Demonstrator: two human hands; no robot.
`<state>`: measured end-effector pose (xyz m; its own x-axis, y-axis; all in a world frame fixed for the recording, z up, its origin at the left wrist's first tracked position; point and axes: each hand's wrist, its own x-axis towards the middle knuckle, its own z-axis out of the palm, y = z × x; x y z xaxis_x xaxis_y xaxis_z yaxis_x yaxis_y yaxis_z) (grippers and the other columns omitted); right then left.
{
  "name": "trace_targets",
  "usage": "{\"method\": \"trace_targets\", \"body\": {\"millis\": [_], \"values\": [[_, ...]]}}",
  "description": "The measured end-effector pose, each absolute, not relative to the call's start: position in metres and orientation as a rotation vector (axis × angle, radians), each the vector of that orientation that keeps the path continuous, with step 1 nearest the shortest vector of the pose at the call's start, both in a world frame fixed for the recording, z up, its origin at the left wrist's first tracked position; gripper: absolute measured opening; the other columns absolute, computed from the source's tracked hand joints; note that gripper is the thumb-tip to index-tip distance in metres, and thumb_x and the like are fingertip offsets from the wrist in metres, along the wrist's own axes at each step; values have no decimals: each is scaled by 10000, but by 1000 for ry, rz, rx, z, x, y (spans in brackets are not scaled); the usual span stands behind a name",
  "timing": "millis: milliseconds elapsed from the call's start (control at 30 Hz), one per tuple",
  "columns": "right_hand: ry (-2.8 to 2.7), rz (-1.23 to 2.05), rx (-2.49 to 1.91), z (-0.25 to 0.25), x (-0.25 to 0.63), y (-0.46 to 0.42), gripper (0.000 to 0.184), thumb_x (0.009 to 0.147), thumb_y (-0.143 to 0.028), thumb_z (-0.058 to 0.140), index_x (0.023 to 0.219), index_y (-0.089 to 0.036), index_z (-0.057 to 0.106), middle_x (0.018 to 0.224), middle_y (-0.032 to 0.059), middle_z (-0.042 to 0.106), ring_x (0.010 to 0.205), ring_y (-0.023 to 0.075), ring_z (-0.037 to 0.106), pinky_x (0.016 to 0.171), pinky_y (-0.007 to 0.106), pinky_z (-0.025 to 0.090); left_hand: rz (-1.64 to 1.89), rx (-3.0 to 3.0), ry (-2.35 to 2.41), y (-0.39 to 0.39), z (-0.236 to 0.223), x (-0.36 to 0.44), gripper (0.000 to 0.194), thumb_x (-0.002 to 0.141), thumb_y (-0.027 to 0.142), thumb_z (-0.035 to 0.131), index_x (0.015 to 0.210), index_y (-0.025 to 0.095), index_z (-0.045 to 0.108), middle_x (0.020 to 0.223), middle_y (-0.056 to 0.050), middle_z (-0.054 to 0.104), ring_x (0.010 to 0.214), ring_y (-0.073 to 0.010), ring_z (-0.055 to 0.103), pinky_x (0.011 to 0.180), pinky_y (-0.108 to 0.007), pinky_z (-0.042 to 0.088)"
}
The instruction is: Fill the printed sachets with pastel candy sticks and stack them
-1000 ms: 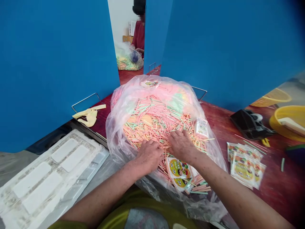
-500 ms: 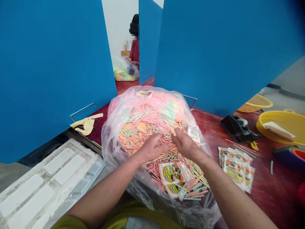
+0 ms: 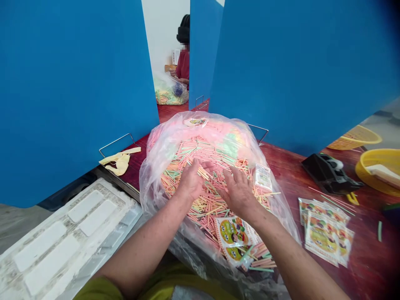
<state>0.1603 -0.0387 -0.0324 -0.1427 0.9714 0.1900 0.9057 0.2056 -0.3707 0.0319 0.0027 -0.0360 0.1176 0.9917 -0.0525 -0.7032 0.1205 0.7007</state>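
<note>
A large clear plastic bag (image 3: 149,166) lies open on the table, filled with thin pink, green, yellow and orange sticks (image 3: 195,146). My left hand (image 3: 189,185) is over the middle of the pile, its fingers closed around a small bunch of sticks (image 3: 203,172). To its right, my right hand (image 3: 240,196) hovers palm down with fingers spread, holding nothing that I can see. Printed cartoon packets (image 3: 231,231) rest on the near side of the pile below my right hand. Another small packet (image 3: 263,177) lies at the bag's right edge.
Blue partition panels (image 3: 265,75) stand behind the bag. On the right are loose packets (image 3: 325,235), a black tape dispenser (image 3: 325,173) and a yellow basket (image 3: 364,173). At left are a white foam lid (image 3: 73,237) and a yellowish cloth strip (image 3: 121,162). Another person (image 3: 183,62) sits beyond the gap.
My hands have moved apart. The left now shows a bunch of sticks in its fingers, and the right has opened and spread. The view has shifted slightly left.
</note>
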Motion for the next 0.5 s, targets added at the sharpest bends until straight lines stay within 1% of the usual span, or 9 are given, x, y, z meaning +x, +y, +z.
{"method": "trace_targets", "body": {"millis": [33,67,133,200,267,333,400,467,500], "values": [[-2100,188,-1640,-32,158,-40,291,789,-277,493,1048,-145,501,1091,162,546,1025,274,496,821,416,407,1312,528,561,1,-34,33,233,783,384,540,766,156,497,767,-49,654,834,-195,623,791,-361,450],[-2094,174,-1526,-33,154,-41,240,802,-282,476,1009,-165,515,1054,134,569,990,248,519,801,383,424,1271,473,540,-3,-34,36,252,768,397,558,762,150,510,762,-52,652,822,-196,623,780,-349,453],[-2058,209,-1372,-36,146,-46,151,839,-242,396,883,-188,531,900,78,612,834,184,570,705,303,450,1207,415,538,-14,-36,45,306,732,427,593,734,126,541,735,-63,643,796,-193,619,762,-320,454],[-2013,233,-1370,-39,143,-51,175,842,-198,353,787,-194,520,782,45,610,700,149,569,619,263,441,1162,446,553,-25,-42,53,332,698,428,633,700,105,559,692,-62,628,758,-180,612,738,-290,452],[-2072,293,-1408,-34,148,-55,162,830,-202,381,737,-199,514,700,17,589,618,132,546,563,244,422,1146,526,569,-33,-47,54,315,683,406,659,700,111,550,663,-33,610,700,-149,599,687,-262,448],[-2080,293,-1431,-20,161,-56,150,826,-227,419,713,-205,515,643,-3,565,570,122,521,537,236,410,1078,646,580,-37,-51,48,311,711,423,632,747,132,531,685,-5,597,613,-109,570,597,-236,431],[-2016,167,-1399,1,174,-53,120,830,-244,434,822,-199,546,744,24,593,627,133,533,591,258,428,956,831,577,-38,-53,39,319,762,456,565,777,141,518,695,9,574,515,-63,503,499,-199,369],[-2024,72,-1310,20,181,-49,197,827,-242,438,985,-177,534,938,81,586,764,157,547,686,298,442,814,1031,552,-37,-53,32,332,792,463,522,772,132,516,677,13,542,466,-32,420,450,-180,293],[-2127,109,-1266,26,182,-47,224,822,-234,438,1017,-170,528,984,92,571,810,164,542,713,309,442,762,1102,540,-37,-53,30,331,792,456,524,760,127,513,660,16,524,461,-26,387,442,-177,266]]}}
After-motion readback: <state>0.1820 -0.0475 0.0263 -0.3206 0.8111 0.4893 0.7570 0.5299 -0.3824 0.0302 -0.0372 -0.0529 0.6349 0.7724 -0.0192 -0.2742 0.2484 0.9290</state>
